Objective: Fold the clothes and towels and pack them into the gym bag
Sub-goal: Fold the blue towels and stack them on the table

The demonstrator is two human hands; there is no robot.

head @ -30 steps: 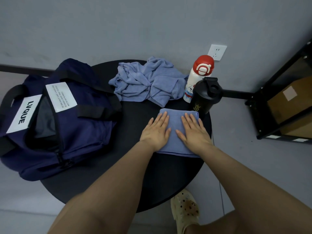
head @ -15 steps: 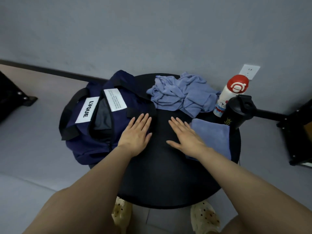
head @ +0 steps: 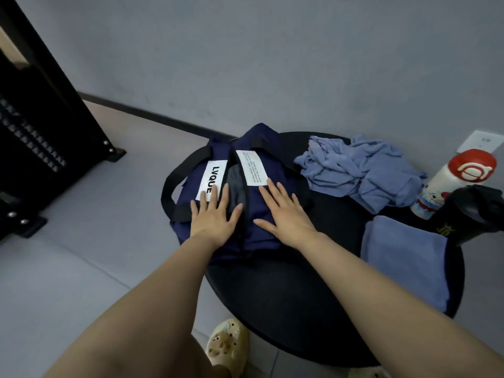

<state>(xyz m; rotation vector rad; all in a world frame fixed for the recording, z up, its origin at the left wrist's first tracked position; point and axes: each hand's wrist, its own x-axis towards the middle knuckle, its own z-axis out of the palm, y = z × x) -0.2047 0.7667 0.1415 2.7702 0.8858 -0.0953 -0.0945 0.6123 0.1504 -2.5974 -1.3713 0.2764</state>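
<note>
A round black table (head: pixel 313 309) carries everything. At its far-left edge sits the navy gym bag (head: pixel 261 214), partly overhanging the rim, with black strap handles and two white labels, one reading "LVQUE". Its top zip is parted, showing a grey lining in the gap between the two labels.

The person's left hand (head: pixel 214 218) lies flat on the left side of the bag, fingers straight and spread, fingertips reaching the lower end of the "LVQUE" label and the thumb pointing toward the open gap; it grasps nothing. The right hand (head: pixel 283 215) lies flat on the right side of the bag, fingers also straight and spread, the fingertips just below the second label; it too holds nothing. The zip opening runs between the two hands.

At the far edge of the table, just right of the bag, a crumpled blue towel (head: pixel 362 175) lies in an unfolded heap. Near the right edge lies a folded blue towel (head: pixel 406 263), a neat flat rectangle, well apart from the bag and from both hands.

At the far-right edge stand a white bottle with a red cap (head: pixel 452 181) and, just in front of it, a black shaker bottle (head: pixel 469 214), which touches or overlaps the far corner of the folded towel.

Below the near edge of the table, a cream clog (head: pixel 227 347) shows on the grey floor. A black metal rack (head: pixel 41 132) stands off to the left, and a white wall socket (head: pixel 481 141) sits behind the bottles.
</note>
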